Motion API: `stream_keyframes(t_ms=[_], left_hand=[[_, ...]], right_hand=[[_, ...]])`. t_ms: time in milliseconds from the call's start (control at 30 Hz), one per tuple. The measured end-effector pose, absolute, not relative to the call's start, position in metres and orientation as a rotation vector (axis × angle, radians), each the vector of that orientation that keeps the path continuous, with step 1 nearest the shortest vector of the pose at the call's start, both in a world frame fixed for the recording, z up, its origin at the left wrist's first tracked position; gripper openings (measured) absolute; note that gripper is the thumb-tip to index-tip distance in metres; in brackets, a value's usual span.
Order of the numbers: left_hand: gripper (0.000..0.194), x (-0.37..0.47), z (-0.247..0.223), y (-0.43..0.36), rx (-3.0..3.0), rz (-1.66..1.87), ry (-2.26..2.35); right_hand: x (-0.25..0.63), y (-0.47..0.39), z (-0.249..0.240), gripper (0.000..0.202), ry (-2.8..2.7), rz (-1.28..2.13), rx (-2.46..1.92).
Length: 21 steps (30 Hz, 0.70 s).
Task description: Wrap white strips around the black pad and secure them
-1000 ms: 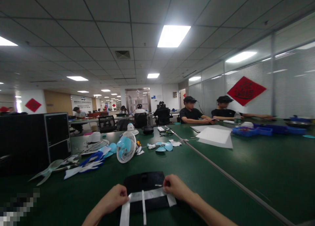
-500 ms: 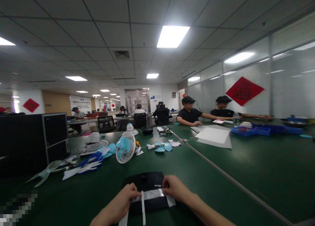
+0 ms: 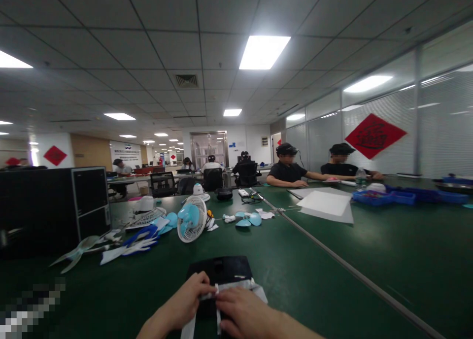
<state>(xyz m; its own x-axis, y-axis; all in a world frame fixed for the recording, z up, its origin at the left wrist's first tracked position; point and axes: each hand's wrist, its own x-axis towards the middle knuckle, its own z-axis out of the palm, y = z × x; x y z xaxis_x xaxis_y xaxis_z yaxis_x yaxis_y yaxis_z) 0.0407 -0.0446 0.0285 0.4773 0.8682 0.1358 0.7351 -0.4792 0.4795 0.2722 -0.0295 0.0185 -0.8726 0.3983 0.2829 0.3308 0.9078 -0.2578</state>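
Observation:
A black, flat, roughly rectangular object (image 3: 232,265) lies on the green table in front of me. Across its middle runs a shiny whitish strip (image 3: 240,283), and a narrow white strip (image 3: 218,317) hangs down towards me. My left hand (image 3: 186,299) has thumb and fingers pinched together on the left end of the shiny strip. Another white piece (image 3: 189,328) shows below that hand. My right hand (image 3: 244,309) lies flat over the strips with fingers stretched out, hiding much of them and the black object's lower right.
Beyond the black object are a small fan (image 3: 191,220), a light-blue fan blade (image 3: 248,219) and white-and-blue gloves (image 3: 135,245). A black computer case (image 3: 90,201) stands left. White sheets (image 3: 325,203) and blue trays (image 3: 384,196) lie right, near two seated people.
My right hand has moved left and down from the strip's right end, flattening over its middle. My left hand stays pinched at the left end. The view has shifted slightly left.

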Motion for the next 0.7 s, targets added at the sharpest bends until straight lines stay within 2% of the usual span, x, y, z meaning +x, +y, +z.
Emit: stream_keyframes(t_ms=[200, 500, 700], left_hand=[[0.060, 0.041, 0.026, -0.044, 2.376, 0.529, 1.344], [0.055, 0.041, 0.025, -0.042, 2.394, 0.513, 1.382], [0.056, 0.042, 0.027, -0.045, 2.378, 0.530, 1.379]], right_hand=[[0.267, -0.023, 0.002, 0.054, -2.739, 0.285, -0.581], [0.272, -0.016, -0.012, 0.049, -2.834, 0.148, -0.454], [0.267, -0.014, -0.011, 0.049, -2.794, 0.139, -0.522]])
